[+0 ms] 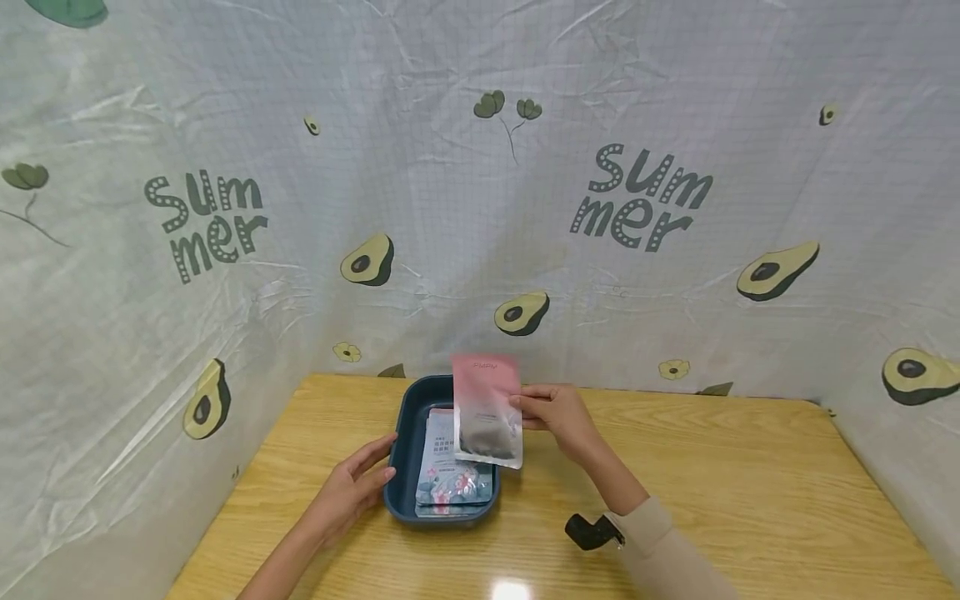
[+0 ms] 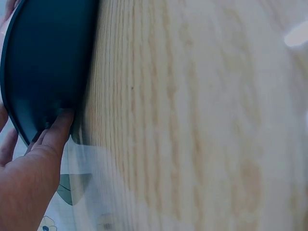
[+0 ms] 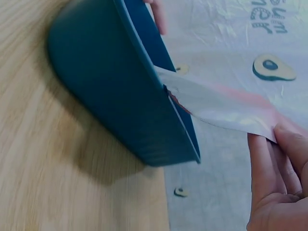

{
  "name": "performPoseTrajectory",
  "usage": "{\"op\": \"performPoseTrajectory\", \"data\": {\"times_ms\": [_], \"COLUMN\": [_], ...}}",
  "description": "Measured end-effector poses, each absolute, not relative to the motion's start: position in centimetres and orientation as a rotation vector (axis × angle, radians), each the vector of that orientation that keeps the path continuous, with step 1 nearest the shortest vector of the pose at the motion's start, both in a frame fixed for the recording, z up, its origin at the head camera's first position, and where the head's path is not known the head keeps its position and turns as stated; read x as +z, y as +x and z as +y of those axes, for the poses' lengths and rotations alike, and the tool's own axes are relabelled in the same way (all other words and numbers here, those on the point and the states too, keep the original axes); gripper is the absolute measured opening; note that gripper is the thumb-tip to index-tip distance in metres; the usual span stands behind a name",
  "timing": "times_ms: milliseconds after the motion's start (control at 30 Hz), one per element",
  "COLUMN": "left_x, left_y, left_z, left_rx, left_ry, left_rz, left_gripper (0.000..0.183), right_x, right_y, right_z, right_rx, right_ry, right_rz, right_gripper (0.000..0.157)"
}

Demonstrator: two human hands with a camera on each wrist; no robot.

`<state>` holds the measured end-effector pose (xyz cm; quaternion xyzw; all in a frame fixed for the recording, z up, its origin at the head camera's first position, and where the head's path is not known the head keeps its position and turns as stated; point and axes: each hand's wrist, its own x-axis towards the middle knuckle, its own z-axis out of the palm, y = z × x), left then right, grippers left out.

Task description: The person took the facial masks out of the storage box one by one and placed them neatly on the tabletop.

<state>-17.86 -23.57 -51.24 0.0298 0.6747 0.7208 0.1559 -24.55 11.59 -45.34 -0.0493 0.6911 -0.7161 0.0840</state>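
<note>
A pink and silver face mask packet is held by its right edge in my right hand, thumb on the front and fingers behind. It overlaps the right side of a dark blue plastic bin in the head view. In the right wrist view the packet stretches from the bin's rim to my fingertips. Inside the bin lie white and floral mask packets, stacked flat and partly hidden. My left hand touches the bin's left side with extended fingers; in the left wrist view, fingers lie along its outer wall.
A wooden table bears the bin. Behind and at both sides hangs a pale curtain printed with avocados and lettering. A black device is attached at my right sleeve cuff.
</note>
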Motion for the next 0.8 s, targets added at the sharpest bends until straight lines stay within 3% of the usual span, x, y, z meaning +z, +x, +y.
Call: {"op": "performPoseTrajectory", "data": {"times_ms": [800], "left_x": [-51.2], "left_y": [-17.8], "left_z": [-23.4], "left_rx": [2.047], "left_ry": [0.073], "left_rz": [1.951], "left_gripper": [0.064], "right_x": [-45.5], "right_y": [-24.7], "right_z": [16.1], "right_rx": [-2.295], "right_ry": [-0.116], "right_rz": [2.020], "right_gripper": [0.035]}}
